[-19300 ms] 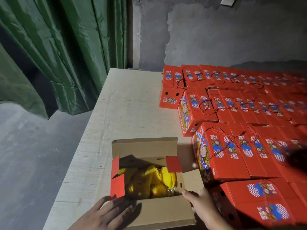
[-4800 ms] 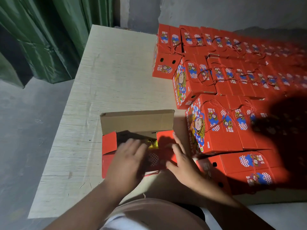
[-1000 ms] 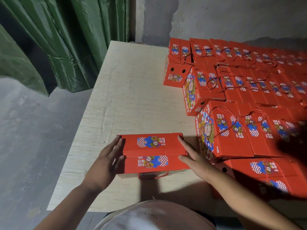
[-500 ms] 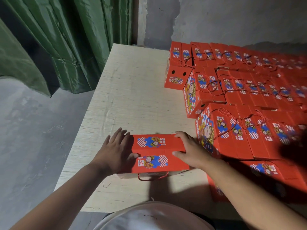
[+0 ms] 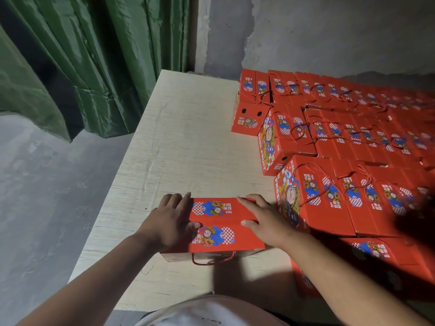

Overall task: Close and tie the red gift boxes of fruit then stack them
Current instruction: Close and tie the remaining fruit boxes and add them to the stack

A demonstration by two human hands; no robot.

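Note:
A red gift box [image 5: 219,225] with its lid flaps folded shut lies near the front edge of the pale wooden table [image 5: 188,142]. A red cord [image 5: 213,261] loops out from its near side. My left hand [image 5: 168,222] lies on the box's left end with the fingers stretched over the top and the thumb on the lid. My right hand [image 5: 263,220] presses flat on the right end, fingers spread. To the right stands a large stack of closed red gift boxes [image 5: 341,142] with cords tied on top.
Green curtains [image 5: 82,62] hang at the left beyond the table's edge, above a grey concrete floor [image 5: 42,196]. A grey wall [image 5: 329,31] rises behind the stacked boxes. Bare tabletop stretches left of the stack and behind the box.
Over the last second both hands moved from the box's sides onto its lid. Earlier the box stood open with yellow netted fruit showing; its flaps are now folded down.

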